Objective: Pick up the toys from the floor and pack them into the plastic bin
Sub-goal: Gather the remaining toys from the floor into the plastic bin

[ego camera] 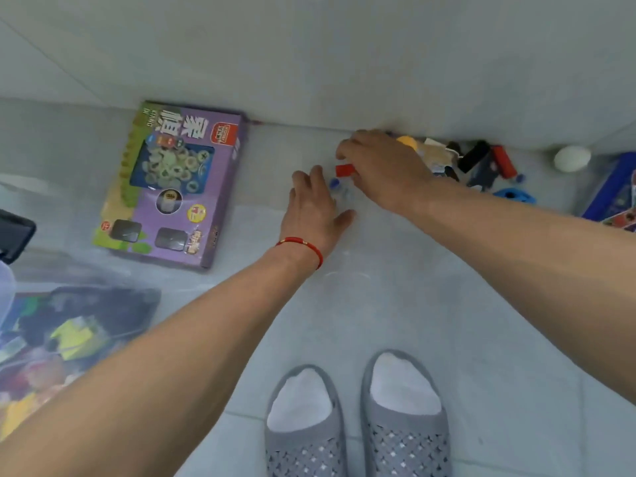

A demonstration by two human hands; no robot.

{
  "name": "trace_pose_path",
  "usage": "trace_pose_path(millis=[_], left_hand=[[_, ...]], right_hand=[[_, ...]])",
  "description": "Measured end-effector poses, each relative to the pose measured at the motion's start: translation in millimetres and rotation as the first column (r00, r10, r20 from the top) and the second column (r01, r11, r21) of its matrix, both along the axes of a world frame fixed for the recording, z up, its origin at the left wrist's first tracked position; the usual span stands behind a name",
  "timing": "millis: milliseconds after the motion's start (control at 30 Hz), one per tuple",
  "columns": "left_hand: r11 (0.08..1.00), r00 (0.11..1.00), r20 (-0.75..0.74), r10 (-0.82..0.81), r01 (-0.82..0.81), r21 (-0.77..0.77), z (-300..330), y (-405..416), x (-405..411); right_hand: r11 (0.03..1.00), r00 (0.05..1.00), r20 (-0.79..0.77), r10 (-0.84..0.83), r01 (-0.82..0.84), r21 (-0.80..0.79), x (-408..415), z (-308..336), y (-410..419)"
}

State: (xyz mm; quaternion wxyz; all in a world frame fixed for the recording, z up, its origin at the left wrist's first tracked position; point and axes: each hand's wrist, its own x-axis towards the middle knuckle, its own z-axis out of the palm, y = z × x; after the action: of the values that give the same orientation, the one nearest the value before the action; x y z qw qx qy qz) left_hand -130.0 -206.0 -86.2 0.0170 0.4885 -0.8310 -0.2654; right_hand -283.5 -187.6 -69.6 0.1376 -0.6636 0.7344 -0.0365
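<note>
My right hand [382,166] reaches to the floor by the wall and pinches a small red block [344,170] at its fingertips. My left hand [315,208], with a red cord on its wrist, lies with fingers straight just left of it and holds nothing. A small blue piece [334,183] sits on the floor between the two hands. The clear plastic bin [151,297] stands at the lower left with colourful toys inside it. A purple game box [172,187] lies flat on the floor left of my hands.
A heap of small toys [481,160] lies along the wall to the right, with a yellow ball [407,141], a white egg shape [572,159], a blue ring [514,195] and a blue box [616,197]. A black object [13,235] is at the left edge. My slippered feet [354,425] stand below.
</note>
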Motion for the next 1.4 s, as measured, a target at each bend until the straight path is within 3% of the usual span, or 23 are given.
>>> trace_pose_path(millis=[67,200,300,367,433,500,567,700,767,833,900,933,967,1033,1067,1100,1167,1233,1300,1333,1400], left_hand=[[0.995,1.000,0.000,-0.017,0.017,-0.099,-6.6,-1.3,-8.7],[0.975,0.997,0.065,-0.047,0.060,-0.212,-8.4,-5.4,-15.1],[0.972,0.994,0.065,-0.084,0.096,-0.213,-9.3,-6.5,-17.5],[0.971,0.990,0.096,-0.101,0.120,-0.207,-10.6,-6.8,-19.3],[0.962,0.986,0.067,-0.153,0.164,-0.219,-15.8,-7.9,-18.6],[0.953,0.976,-0.053,-0.212,0.195,-0.231,-21.3,-9.3,-14.7],[0.942,0.963,-0.128,-0.236,0.195,-0.272,-27.8,-10.6,-9.8],[0.918,0.948,-0.127,-0.290,0.239,-0.318,-31.6,-11.5,-5.5],[0.935,0.952,-0.165,-0.259,0.205,-0.289,-31.4,-12.4,-3.3],[0.979,0.953,-0.276,-0.126,0.075,-0.187,-26.8,-8.8,-3.4],[0.989,0.909,-0.390,0.149,-0.127,0.082,-13.2,-3.2,-7.8],[0.929,0.840,-0.433,0.325,-0.198,0.313,-4.5,-0.3,-11.1],[0.801,0.739,-0.451,0.500,-0.196,0.566,3.6,2.4,-14.5],[0.434,0.537,-0.366,0.760,0.000,0.901,18.9,5.1,-18.7],[0.289,0.497,-0.301,0.814,0.104,0.952,24.6,4.6,-19.3],[0.178,0.495,-0.248,0.833,0.185,0.967,29.2,3.9,-19.3],[0.046,0.546,-0.191,0.815,0.267,0.963,34.3,2.7,-19.4],[0.032,0.602,-0.194,0.775,0.270,0.962,34.6,2.6,-20.1],[0.118,0.654,-0.238,0.718,0.223,0.968,33.8,2.7,-21.1],[0.172,0.678,-0.259,0.688,0.195,0.966,32.9,2.3,-21.8],[0.251,0.712,-0.278,0.645,0.147,0.957,31.1,0.6,-24.0]], right_hand=[[0.999,0.998,-0.059,0.034,-0.033,0.019,0.8,-9.6,-7.0],[1.000,1.000,-0.012,0.000,0.000,-0.013,8.6,-11.3,-6.2],[0.956,0.971,0.104,-0.215,0.231,-0.182,9.0,-1.6,7.7],[0.863,0.879,0.290,-0.379,0.448,-0.231,0.9,13.3,21.1],[0.785,0.802,0.356,-0.480,0.574,-0.235,-16.2,24.9,32.9],[0.753,0.777,0.316,-0.544,0.618,-0.225,-32.8,30.5,38.9],[0.781,0.791,0.265,-0.551,0.601,-0.169,-41.0,28.4,37.7],[0.890,0.889,0.109,-0.444,0.452,-0.056,-37.3,13.9,24.2],[0.912,0.912,0.042,-0.409,0.409,0.009,-33.1,5.3,18.8],[0.904,0.903,0.032,-0.428,0.428,-0.011,-31.0,1.8,17.7],[0.844,0.852,0.124,-0.509,0.522,-0.125,-31.4,5.9,22.7],[0.767,0.776,0.257,-0.575,0.621,-0.160,-31.9,10.4,27.2],[0.651,0.622,0.465,-0.629,0.749,-0.122,-32.8,16.6,32.8],[0.437,0.042,0.830,-0.556,0.864,0.249,-36.9,32.1,48.1],[0.415,-0.228,0.861,-0.454,0.802,0.431,-41.4,37.6,57.4],[0.433,-0.402,0.840,-0.366,0.725,0.535,-46.8,41.3,66.5],[0.466,-0.561,0.788,-0.251,0.644,0.607,-54.1,45.4,81.2],[0.464,-0.644,0.752,-0.143,0.627,0.626,-58.0,44.4,89.6],[0.441,-0.596,0.781,-0.187,0.659,0.609,-60.0,37.9,89.7],[0.432,-0.481,0.823,-0.302,0.700,0.568,-59.4,35.9,87.8],[0.475,-0.052,0.827,-0.560,0.798,0.372,-56.5,27.9,81.4]])
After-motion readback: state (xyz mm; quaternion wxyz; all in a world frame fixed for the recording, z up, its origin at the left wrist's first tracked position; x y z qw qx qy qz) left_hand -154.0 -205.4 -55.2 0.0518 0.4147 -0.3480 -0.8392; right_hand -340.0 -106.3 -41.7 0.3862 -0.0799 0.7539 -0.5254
